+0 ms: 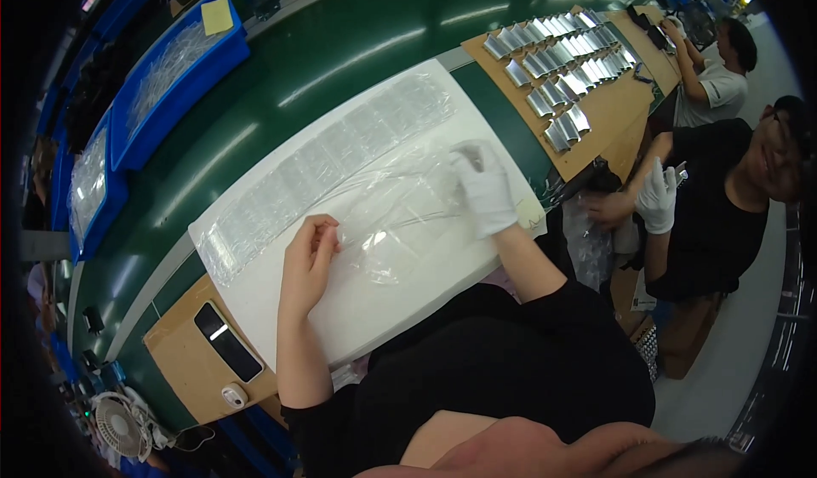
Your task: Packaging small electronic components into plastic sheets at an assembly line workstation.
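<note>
The bare left hand point(308, 253) pinches one edge of a clear plastic film sheet point(387, 214) lying on the white foam pad point(374, 299). The white-gloved right hand point(485, 187) grips the sheet's far edge, just beside a row of clear plastic trays point(328, 167).

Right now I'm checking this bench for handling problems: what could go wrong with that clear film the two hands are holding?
The bare left hand pinches the clear film, so it may leave fingerprints; only the right hand wears a glove. The film is pulled between both hands, so it could crease or tear. It also lies partly over the row of clear pouches on the white board and could drag them out of line.
</note>
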Demonstrator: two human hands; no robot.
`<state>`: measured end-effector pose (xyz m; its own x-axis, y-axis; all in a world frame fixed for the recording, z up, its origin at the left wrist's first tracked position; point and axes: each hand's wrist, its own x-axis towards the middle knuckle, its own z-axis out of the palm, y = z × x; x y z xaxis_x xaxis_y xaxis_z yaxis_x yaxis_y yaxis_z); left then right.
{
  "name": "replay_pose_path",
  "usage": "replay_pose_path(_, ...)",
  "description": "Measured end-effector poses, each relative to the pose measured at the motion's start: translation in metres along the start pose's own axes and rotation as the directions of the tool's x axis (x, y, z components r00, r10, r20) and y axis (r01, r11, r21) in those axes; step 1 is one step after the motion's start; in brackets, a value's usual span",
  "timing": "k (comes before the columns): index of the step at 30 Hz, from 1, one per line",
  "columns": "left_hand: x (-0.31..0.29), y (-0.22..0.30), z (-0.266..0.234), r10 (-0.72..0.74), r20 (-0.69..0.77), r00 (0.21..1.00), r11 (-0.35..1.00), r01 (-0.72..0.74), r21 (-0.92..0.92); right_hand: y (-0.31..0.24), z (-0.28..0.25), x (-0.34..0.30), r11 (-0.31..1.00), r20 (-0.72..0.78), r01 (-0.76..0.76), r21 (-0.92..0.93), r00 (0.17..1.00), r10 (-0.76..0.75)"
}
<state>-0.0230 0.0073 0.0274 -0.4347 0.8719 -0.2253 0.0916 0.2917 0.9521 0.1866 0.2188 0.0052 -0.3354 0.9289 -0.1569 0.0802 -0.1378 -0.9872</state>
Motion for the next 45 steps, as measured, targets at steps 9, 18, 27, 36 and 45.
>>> replay_pose_path(9,0.001,-0.003,0.007,0.231,-0.023,0.973,0.913,-0.209,0.351,-0.004,-0.001,0.004,0.455,0.173,0.542,-0.707,0.756,-0.632)
replay_pose_path(18,0.007,0.0,0.013,0.132,-0.082,0.988,0.958,-0.106,0.268,-0.039,-0.003,-0.007,0.484,-0.026,0.427,-0.764,0.73,-0.683)
replay_pose_path(27,0.006,0.002,0.015,0.218,0.013,0.976,0.926,-0.211,0.312,-0.002,0.009,-0.011,0.359,0.585,0.71,-0.606,0.704,-0.404)
replay_pose_path(36,0.011,-0.018,0.01,0.247,0.062,0.967,0.865,-0.249,0.435,0.036,0.019,0.0,0.2,0.551,0.729,-0.655,0.642,-0.534)
replay_pose_path(45,0.012,-0.018,0.017,0.285,0.068,0.956,0.799,-0.276,0.535,0.028,0.02,0.001,0.029,0.582,0.671,-0.741,0.662,-0.472)
